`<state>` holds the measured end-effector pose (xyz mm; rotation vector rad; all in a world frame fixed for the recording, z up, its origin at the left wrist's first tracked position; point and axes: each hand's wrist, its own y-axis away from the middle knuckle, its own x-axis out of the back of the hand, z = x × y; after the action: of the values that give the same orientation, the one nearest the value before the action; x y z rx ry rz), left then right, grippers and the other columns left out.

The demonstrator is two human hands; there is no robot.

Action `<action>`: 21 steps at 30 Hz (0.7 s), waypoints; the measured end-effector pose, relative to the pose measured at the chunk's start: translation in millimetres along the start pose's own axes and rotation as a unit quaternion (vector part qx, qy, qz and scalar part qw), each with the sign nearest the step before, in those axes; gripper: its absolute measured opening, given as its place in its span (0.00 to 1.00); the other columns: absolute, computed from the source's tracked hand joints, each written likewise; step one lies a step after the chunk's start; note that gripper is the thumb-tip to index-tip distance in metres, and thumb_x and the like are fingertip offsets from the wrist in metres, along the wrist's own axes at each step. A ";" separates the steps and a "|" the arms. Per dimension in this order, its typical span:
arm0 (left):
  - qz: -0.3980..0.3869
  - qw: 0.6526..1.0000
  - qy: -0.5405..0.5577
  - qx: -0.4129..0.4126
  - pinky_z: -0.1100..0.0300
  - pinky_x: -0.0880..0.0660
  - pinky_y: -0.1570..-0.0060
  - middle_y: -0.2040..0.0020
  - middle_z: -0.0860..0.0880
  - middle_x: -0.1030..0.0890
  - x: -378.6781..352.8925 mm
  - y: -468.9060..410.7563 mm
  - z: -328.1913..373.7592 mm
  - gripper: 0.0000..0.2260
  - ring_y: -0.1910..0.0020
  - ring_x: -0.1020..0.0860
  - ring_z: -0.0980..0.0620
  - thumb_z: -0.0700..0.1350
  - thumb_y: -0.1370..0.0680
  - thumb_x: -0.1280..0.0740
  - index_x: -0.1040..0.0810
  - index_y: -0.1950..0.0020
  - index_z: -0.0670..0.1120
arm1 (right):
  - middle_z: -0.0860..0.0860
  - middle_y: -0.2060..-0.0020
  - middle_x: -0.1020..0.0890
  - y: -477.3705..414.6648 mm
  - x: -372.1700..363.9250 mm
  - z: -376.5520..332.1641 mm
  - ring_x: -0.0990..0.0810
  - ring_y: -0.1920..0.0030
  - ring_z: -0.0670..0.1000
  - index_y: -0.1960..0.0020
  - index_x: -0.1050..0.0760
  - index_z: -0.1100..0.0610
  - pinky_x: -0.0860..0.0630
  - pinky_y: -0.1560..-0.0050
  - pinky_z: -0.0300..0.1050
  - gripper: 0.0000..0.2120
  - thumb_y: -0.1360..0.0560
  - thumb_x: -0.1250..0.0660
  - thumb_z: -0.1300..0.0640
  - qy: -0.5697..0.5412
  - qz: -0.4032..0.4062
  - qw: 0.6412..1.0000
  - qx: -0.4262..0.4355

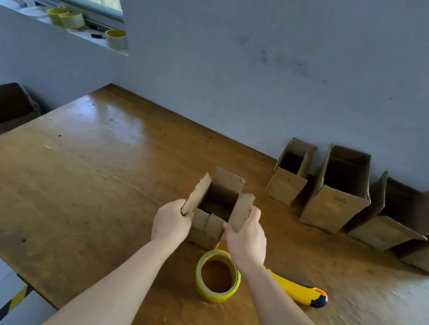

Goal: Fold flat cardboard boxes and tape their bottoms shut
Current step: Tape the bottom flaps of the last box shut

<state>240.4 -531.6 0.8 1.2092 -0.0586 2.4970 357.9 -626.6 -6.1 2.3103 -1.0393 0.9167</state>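
A small cardboard box (212, 225) stands upright on the wooden table (80, 185), its top flaps sticking up and its inside dark. My left hand (170, 222) grips the box's left side, thumb at the base of the left flap. My right hand (247, 235) holds the right side, fingers curled round the right flap. A roll of yellow tape (218, 275) lies flat just in front of the box, between my forearms. A yellow utility knife (300, 291) lies to the right of the tape, partly under my right forearm.
Several folded cardboard boxes (339, 191) stand open in a row along the wall at the right. An open carton (0, 107) sits off the table's left edge. Tape rolls (116, 38) rest on the windowsill at the upper left.
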 end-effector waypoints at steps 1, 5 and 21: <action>-0.008 1.000 0.003 -0.002 0.53 0.21 0.48 0.43 0.45 0.19 0.4 -4.9 2.1 0.12 0.45 0.21 0.46 0.45 0.20 0.36 0.22 0.38 0.44 | 0.55 0.37 0.23 -3.5 0.3 -4.1 0.22 0.40 0.56 0.27 0.45 0.52 0.21 0.49 0.48 0.34 0.25 0.29 0.53 -0.021 0.013 1.000 -0.003; -0.041 0.999 0.020 -0.028 0.50 0.23 0.43 0.40 0.44 0.21 0.5 -37.7 16.2 0.15 0.43 0.23 0.45 0.46 0.18 0.40 0.25 0.34 0.43 | 0.54 0.41 0.21 -28.3 3.7 -23.8 0.21 0.45 0.52 0.31 0.36 0.53 0.24 0.52 0.42 0.25 0.24 0.30 0.54 -0.070 0.066 0.995 -0.004; -0.133 0.957 -0.013 -0.256 0.58 0.23 0.49 0.45 0.47 0.20 -27.3 -178.9 88.8 0.12 0.47 0.21 0.50 0.45 0.18 0.40 0.25 0.36 0.47 | 0.51 0.51 0.16 -141.4 11.6 -44.4 0.18 0.51 0.52 0.41 0.20 0.55 0.25 0.55 0.41 0.11 0.22 0.33 0.58 0.054 0.230 0.970 -0.049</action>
<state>383.3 -390.1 14.6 0.9537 -0.4855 2.0525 456.3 -517.1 15.3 1.9455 -1.5693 1.1167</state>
